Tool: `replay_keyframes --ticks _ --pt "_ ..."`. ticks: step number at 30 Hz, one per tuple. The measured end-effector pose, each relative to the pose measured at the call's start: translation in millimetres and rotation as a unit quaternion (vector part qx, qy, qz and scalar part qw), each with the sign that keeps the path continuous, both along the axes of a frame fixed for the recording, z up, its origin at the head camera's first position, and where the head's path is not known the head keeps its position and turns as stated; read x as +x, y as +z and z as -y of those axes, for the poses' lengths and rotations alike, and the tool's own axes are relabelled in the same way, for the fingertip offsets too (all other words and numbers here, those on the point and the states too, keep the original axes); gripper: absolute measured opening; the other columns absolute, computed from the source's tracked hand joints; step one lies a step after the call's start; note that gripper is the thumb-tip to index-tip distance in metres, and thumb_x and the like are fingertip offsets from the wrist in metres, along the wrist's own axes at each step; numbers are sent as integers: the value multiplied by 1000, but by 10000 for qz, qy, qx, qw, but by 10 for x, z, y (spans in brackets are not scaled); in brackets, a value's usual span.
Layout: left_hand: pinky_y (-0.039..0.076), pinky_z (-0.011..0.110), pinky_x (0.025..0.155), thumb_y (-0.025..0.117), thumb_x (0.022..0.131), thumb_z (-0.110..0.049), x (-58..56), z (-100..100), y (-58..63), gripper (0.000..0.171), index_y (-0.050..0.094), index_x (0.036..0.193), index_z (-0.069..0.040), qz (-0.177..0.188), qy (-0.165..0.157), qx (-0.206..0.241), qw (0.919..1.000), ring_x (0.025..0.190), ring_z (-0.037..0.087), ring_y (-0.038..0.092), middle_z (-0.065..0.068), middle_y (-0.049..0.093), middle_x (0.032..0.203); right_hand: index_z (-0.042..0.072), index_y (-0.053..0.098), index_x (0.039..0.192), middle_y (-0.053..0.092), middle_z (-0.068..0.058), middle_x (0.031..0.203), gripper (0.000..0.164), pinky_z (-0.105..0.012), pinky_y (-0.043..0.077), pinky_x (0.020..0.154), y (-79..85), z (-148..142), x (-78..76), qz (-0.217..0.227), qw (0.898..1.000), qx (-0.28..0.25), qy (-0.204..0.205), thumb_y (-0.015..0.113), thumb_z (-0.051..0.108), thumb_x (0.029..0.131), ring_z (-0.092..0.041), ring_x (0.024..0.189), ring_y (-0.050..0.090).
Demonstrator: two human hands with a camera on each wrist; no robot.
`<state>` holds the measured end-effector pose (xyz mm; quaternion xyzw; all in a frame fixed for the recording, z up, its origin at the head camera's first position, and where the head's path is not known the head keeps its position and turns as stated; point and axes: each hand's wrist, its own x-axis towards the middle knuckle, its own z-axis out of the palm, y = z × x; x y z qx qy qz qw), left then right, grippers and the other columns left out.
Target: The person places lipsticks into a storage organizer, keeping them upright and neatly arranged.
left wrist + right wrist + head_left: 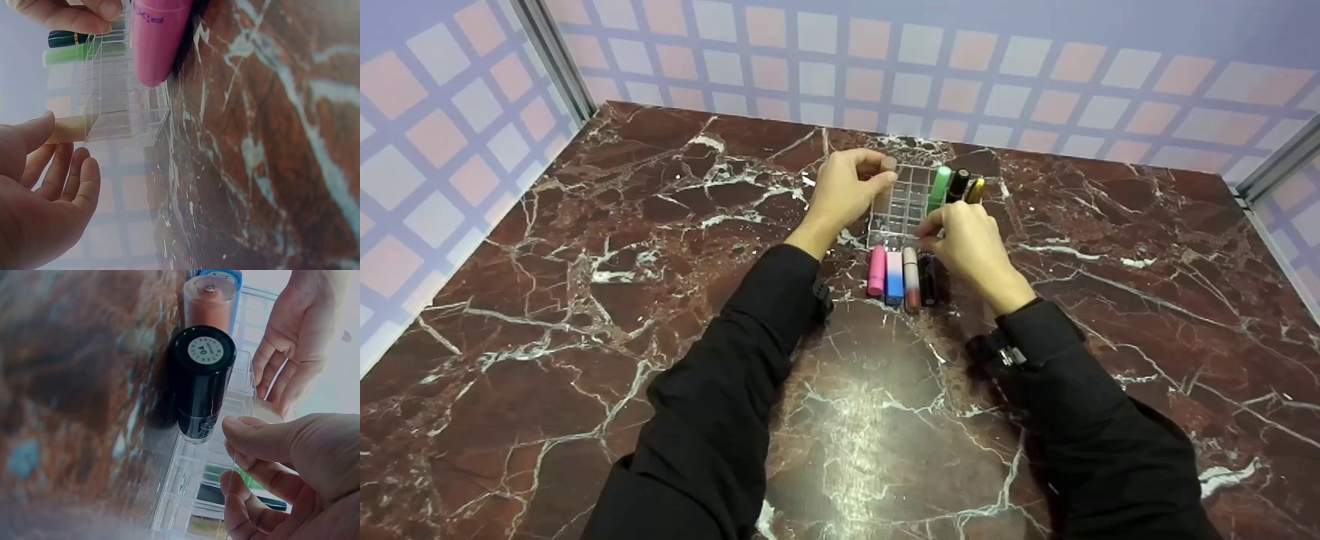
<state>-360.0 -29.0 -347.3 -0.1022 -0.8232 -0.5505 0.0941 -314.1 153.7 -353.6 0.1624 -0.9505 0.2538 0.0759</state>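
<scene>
A clear divided organizer [908, 196] stands on the marbled tabletop. My left hand [840, 187] is at its far left corner, thumb and fingers pinching a beige tube [70, 129] whose lower end is inside a compartment. At the near right corner, my right hand [969, 241] pinches the organizer's thin clear wall between thumb and fingers. Along the organizer's right side stand a green tube [940, 186], a black tube [959, 184] and a gold-topped tube [976, 190].
In front of the organizer lie a pink tube [877, 271], a pink-and-blue case [894, 279], a lip gloss tube [912, 280] and a black cosmetic tube [201, 382] with a round label on its end. Checkered panels [817, 52] stand behind the tabletop [585, 360].
</scene>
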Motion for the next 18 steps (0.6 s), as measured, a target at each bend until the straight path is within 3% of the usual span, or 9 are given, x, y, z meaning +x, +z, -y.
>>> replay_keyframes --ticks 18 --pt "43 19 85 76 77 -9 -23 31 -50 27 69 103 -8 56 249 -432 9987 91 11 60 1 68 97 12 75 84 71 -7 86 10 -47 48 80 8 1 -2 -42 10000 18 6 78 14 75 -27 80 65"
